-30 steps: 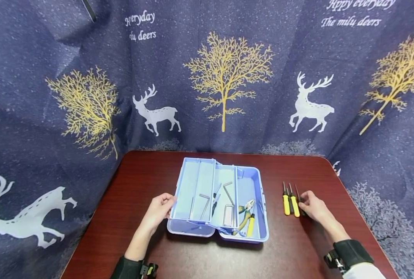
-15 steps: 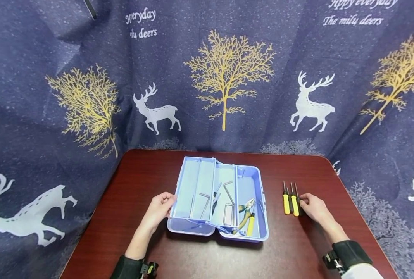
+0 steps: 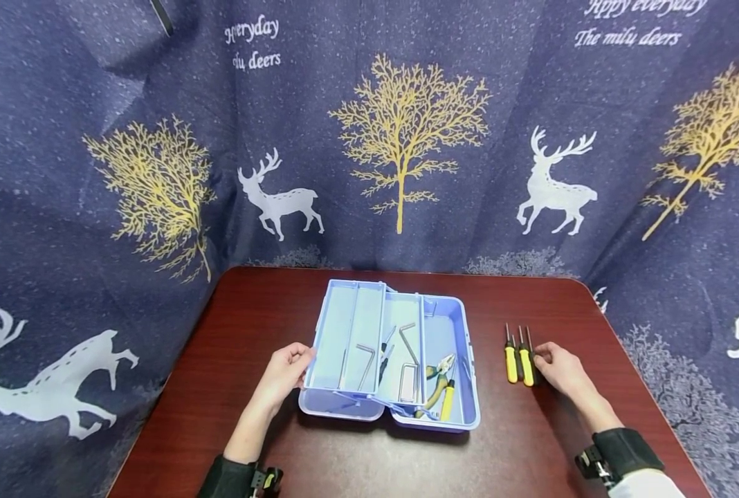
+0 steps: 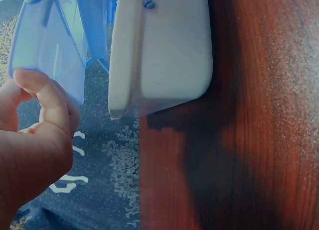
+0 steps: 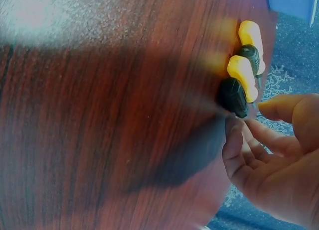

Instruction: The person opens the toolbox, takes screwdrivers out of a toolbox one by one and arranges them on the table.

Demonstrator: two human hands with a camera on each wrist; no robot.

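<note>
My left hand [image 3: 282, 373] pinches the left edge of the raised upper tray [image 3: 335, 325] of an open light-blue toolbox [image 3: 467, 346]. In the left wrist view, the thumb and a finger meet on the tray's corner [image 4: 47, 56]. On the right, several screwdrivers lie side by side. A yellow-handled screwdriver [image 3: 511, 366] is leftmost, and another yellow one [image 3: 526, 366] lies closer to my right hand [image 3: 562, 366]. Fingertips of that hand rest at a black-handled screwdriver [image 5: 232, 96], the last in the row; the thumb [image 5: 284, 108] stands apart from the handle.
Hex keys [image 3: 409, 339] and small dark-handled tools [image 3: 385, 360] lie in the toolbox trays. Pliers [image 3: 446, 364] and a yellow-handled tool [image 3: 447, 401] are in its bottom compartment. The brown table [image 3: 257, 304] ends at a dark blue curtain [image 3: 344, 235].
The rightmost black-handled screwdriver, tilted beside the others a second ago, now lies tight against them, and my right hand has shifted slightly. My left hand has stayed on the tray.
</note>
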